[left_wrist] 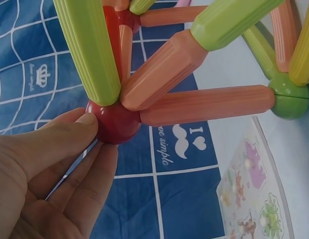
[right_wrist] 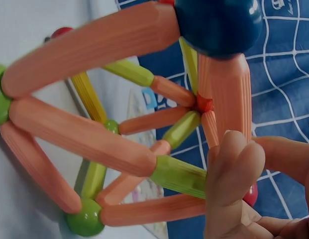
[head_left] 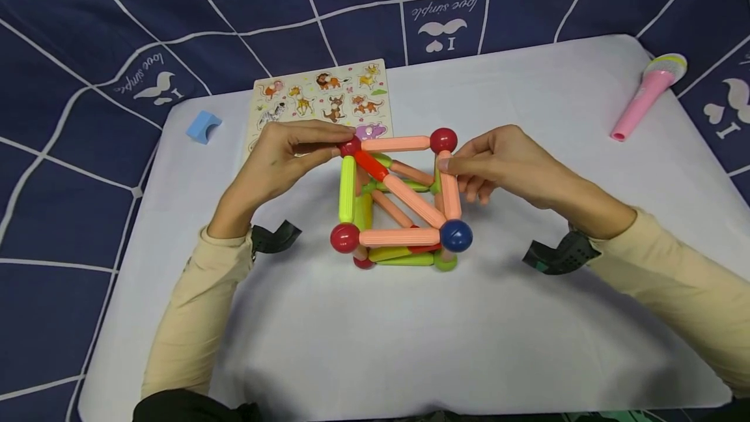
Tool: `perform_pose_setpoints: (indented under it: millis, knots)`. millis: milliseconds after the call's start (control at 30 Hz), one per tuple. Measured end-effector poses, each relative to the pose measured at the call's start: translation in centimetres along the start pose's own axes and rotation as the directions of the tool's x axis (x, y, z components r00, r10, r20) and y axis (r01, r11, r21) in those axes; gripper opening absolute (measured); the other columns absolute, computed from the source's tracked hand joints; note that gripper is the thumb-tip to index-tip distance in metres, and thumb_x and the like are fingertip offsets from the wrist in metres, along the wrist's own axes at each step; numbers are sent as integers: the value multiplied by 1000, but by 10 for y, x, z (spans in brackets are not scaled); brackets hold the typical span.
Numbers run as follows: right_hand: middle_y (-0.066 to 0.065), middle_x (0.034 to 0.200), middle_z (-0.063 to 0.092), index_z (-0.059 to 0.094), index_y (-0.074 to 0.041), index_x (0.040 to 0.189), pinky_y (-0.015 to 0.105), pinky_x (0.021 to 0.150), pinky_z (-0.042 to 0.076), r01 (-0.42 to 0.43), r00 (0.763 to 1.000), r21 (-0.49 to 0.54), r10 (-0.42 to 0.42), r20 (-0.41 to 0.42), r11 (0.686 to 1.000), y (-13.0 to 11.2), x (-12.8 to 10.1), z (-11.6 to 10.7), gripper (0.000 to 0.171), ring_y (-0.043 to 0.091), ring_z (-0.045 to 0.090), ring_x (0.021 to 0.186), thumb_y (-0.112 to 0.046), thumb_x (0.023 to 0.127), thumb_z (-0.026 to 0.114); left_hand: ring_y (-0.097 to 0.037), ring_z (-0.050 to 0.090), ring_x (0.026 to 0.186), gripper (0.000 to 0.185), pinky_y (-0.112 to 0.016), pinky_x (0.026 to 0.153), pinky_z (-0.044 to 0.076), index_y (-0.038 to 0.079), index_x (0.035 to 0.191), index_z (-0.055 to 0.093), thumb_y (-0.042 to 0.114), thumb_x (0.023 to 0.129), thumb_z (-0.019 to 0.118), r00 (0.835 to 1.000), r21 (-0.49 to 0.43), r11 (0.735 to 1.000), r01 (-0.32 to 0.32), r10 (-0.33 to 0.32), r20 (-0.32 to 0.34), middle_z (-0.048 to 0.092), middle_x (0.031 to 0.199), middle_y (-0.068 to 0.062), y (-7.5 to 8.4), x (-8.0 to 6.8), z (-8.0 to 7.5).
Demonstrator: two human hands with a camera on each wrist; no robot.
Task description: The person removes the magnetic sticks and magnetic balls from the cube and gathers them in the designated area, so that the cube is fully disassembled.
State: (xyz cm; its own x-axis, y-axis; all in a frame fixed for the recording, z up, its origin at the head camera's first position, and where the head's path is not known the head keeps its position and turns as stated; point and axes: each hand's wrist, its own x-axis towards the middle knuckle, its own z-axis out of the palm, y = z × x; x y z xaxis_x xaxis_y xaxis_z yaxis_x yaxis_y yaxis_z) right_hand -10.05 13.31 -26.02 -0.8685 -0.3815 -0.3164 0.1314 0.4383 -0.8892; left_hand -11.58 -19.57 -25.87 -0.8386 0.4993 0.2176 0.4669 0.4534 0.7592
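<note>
Left hand (head_left: 275,155): pinches the red ball (head_left: 350,146) at the cube frame's (head_left: 398,204) top corner.
Right hand (head_left: 504,165): grasps the peach rod (head_left: 450,189) below the opposite corner ball (head_left: 443,140).

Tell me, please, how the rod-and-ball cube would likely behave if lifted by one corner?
The cube is only rods meeting at balls, so it would probably flex or come apart. It looks like light plastic. The left hand pinches a red ball; a freed ball would likely roll.
</note>
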Motion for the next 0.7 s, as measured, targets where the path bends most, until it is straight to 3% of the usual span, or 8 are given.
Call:
perform_pose_setpoints:
  millis: [267, 700]
  knots:
    - [11, 75, 69, 65, 11, 105, 31, 59, 58, 22, 995, 86, -30, 91, 996, 1, 0, -1, 38, 21, 66, 62, -26, 94, 66, -10, 64, 109, 33, -26, 88, 54, 10, 120, 72, -1, 88, 71, 1000, 21, 1000, 7, -7, 2, 70, 117, 1, 2, 1, -1]
    - [10, 74, 69, 59, 11, 108, 31, 59, 58, 12, 990, 130, -30, 134, 991, 1, 1, -1, 33, 21, 65, 59, -19, 97, 58, -10, 64, 109, 33, -27, 88, 54, 10, 120, 72, 2, 88, 72, 1000, 39, 999, 15, -15, 2, 70, 117, 1, 4, 1, -1]
